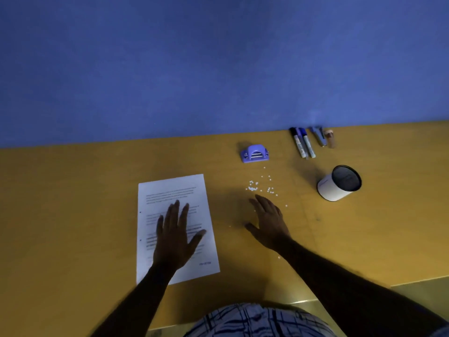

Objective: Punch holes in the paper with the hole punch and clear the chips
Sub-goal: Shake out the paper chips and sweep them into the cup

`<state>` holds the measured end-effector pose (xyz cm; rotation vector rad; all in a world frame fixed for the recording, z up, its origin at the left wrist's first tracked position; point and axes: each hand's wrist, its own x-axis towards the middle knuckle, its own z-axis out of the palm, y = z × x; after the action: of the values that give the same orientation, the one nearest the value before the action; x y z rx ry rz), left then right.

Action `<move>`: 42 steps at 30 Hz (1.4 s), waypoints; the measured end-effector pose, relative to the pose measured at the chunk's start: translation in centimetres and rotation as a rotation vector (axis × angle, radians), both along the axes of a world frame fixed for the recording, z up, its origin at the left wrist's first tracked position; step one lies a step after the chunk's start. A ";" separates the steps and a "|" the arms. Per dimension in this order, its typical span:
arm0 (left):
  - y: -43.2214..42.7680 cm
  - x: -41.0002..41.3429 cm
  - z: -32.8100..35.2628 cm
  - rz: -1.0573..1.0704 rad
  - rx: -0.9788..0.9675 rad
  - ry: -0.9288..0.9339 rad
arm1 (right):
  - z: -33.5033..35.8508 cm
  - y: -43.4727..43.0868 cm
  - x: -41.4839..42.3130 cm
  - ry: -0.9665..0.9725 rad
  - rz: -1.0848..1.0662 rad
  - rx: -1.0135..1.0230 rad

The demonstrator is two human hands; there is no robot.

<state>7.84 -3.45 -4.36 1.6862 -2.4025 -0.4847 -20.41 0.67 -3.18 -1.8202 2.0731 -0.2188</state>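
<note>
A printed white sheet of paper lies on the yellow table, with two small holes along its left edge. My left hand lies flat on the sheet, fingers spread. To its right, my right hand rests flat on the tabletop with straight fingers. Just beyond its fingertips, several small white paper chips are scattered. The purple hole punch stands further back, untouched by either hand.
A white cylindrical cup with a dark inside lies tilted at the right. Two markers, a small stapler and a little capped tube lie by the blue wall. The table's near edge runs below my arms.
</note>
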 end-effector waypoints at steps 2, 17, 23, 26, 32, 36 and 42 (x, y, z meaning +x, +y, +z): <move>-0.4 -2.3 -0.2 -0.097 0.015 -0.050 | -0.4 0.2 -1.6 0.025 0.021 0.038; -4.8 -13.9 -1.1 -0.343 0.108 -0.206 | -1.5 -6.6 -11.1 -0.013 0.154 0.079; -5.8 -15.0 -2.1 -0.310 0.071 -0.192 | -2.2 -10.7 -12.6 0.016 0.238 0.066; -5.8 -15.4 -2.3 -0.310 0.047 -0.214 | -3.0 -11.2 -12.6 0.077 0.308 0.066; -5.5 -15.3 -3.0 -0.337 0.013 -0.265 | -4.5 -8.0 -11.0 0.179 0.551 -0.018; -5.6 -15.2 -3.3 -0.357 0.008 -0.288 | -5.1 -4.7 -10.1 0.113 0.650 -0.093; -6.2 -14.8 -3.6 -0.422 -0.029 -0.277 | -4.6 -2.6 -10.1 0.075 0.816 -0.115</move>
<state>-6.94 -9.63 -7.94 1.3032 -2.9669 -0.2789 -30.50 -1.88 -7.82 -2.5937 1.2146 -0.0438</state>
